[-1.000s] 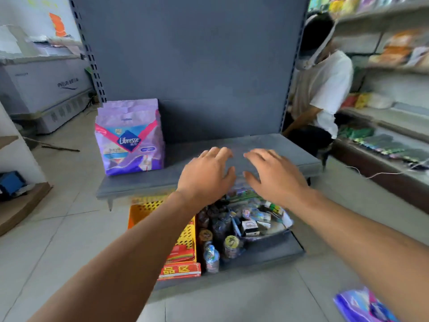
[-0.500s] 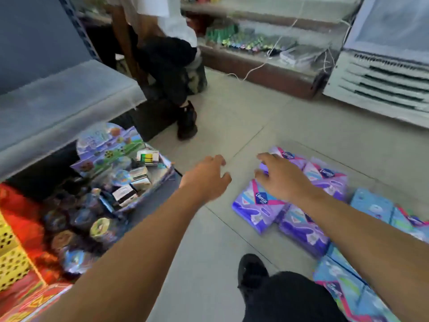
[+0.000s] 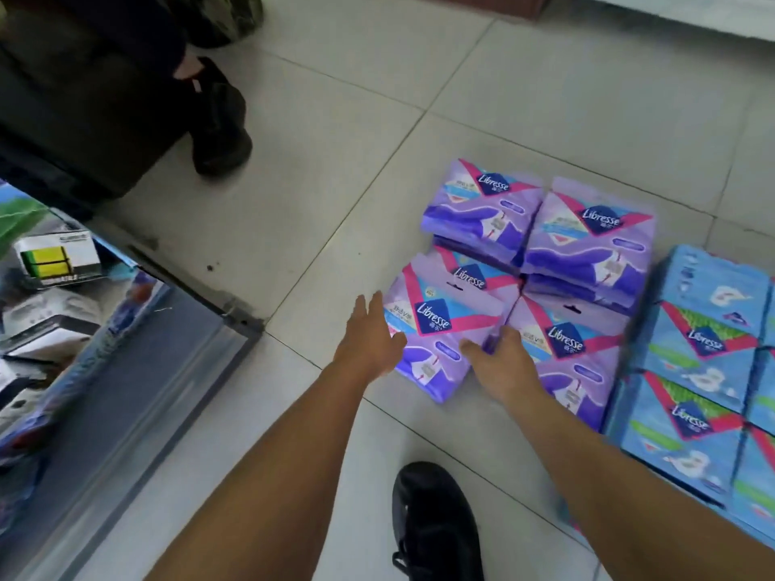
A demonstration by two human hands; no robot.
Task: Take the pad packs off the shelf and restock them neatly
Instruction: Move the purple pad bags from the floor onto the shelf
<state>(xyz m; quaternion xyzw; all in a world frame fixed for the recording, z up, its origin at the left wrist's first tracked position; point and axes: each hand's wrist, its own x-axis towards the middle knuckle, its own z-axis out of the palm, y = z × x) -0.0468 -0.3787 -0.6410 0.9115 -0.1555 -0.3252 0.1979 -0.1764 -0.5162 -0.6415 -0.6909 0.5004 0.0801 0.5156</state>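
Several purple Libresse pad packs lie in small stacks on the tiled floor, in a two-by-two block. My left hand (image 3: 369, 335) reaches the left edge of the nearest purple pack (image 3: 440, 318) with straight fingers. My right hand (image 3: 501, 362) grips that pack's right edge, its thumb on top and its fingers tucked into the gap beside the neighbouring purple pack (image 3: 574, 350). Two more purple stacks (image 3: 587, 236) lie behind. Blue Libresse packs (image 3: 704, 371) lie in rows to the right.
The grey bottom shelf (image 3: 146, 371) with boxed small goods (image 3: 58, 257) juts out at the left. Another person's dark shoe (image 3: 218, 127) and legs are at the top left. My own black shoe (image 3: 432, 526) stands just below the packs.
My view has swung from the shelf down to the floor on the right. Both hands have moved down onto the nearest purple pack, and the right hand has taken hold of its edge.
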